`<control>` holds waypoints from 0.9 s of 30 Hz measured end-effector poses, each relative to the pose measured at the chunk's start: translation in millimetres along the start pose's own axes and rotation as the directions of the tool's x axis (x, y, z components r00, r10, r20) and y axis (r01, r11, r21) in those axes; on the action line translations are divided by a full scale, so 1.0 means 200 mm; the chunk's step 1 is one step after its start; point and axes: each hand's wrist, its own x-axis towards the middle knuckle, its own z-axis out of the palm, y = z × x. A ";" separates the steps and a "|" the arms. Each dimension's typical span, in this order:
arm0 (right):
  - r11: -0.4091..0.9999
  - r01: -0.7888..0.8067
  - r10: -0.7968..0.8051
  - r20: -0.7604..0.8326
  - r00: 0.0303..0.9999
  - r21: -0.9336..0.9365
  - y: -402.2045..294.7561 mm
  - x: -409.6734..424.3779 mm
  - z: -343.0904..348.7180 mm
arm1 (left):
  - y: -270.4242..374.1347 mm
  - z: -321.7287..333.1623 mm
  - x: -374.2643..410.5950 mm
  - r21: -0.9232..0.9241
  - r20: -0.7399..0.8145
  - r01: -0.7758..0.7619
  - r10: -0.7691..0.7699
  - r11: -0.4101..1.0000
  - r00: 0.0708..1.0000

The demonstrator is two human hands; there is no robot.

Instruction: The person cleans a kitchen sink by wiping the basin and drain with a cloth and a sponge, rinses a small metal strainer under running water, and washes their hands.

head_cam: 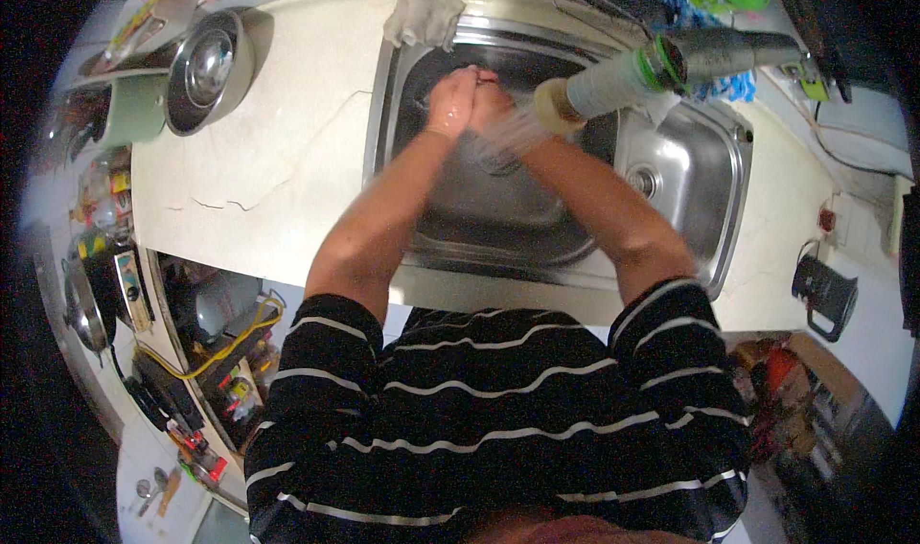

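Note:
Over the larger basin of a stainless steel sink point(496, 217), my left hand point(451, 104) and my right hand point(492, 105) are pressed together. The left one looks wet. Their fingers overlap, so whether anything small lies between them cannot be seen. Water streams from a faucet with a hose-like extension point(607, 84), just right of the hands, and falls across my right hand and wrist into the basin. A crumpled grey cloth point(424, 13) lies on the sink's back left corner.
A metal bowl point(210, 73) stands on the cracked pale countertop point(309, 134) at the left. The smaller basin point(672, 159) with its drain is at the right. A dark mug point(825, 294) is near the counter's right end. Below left, a yellow cable point(215, 361) hangs by shelves.

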 end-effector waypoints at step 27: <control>0.890 -0.028 0.268 -0.472 0.840 0.456 -0.85 -0.76 0.18 | -0.01 0.48 0.19 0.552 -0.131 0.080 -0.008 0.830 0.991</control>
